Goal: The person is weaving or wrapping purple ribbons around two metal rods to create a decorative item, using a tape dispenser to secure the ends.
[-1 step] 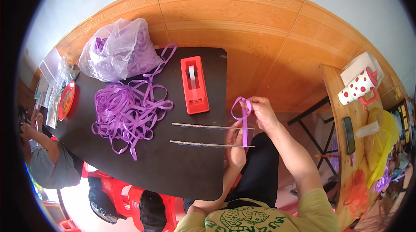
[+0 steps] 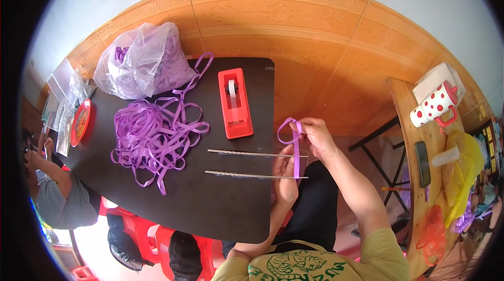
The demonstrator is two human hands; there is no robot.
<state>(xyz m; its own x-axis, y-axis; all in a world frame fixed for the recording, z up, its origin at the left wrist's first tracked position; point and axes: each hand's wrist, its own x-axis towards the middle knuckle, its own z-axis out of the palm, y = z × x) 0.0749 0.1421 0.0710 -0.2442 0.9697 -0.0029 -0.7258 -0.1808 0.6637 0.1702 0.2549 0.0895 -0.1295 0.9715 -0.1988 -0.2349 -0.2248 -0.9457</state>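
Note:
Two thin metal rods (image 2: 252, 153) with twisted ends reach past the right edge of the dark table, parallel and apart. A strip of purple ribbon (image 2: 296, 163) spans them near their right ends, its upper part curling into a loop. My right hand (image 2: 317, 136) is closed, pinching the ribbon beside that loop between thumb and fingers. My left hand (image 2: 285, 178) is at the table edge by the rods, its fingers closed at the ribbon; the rods and ribbon partly cover its grip.
On the dark table (image 2: 226, 202) lie a tangled purple ribbon pile (image 2: 152, 139), a clear bag of ribbon (image 2: 147, 65), a red tape dispenser (image 2: 235, 103) and a red plate (image 2: 81, 122). At right, a wooden table (image 2: 401, 102) holds a dotted tumbler (image 2: 434, 105) and phone (image 2: 422, 164). Another person's arm (image 2: 55, 173) shows left.
The ribbon loop by my right hand has shifted slightly left and opened a little wider. Both hands stay almost where they were.

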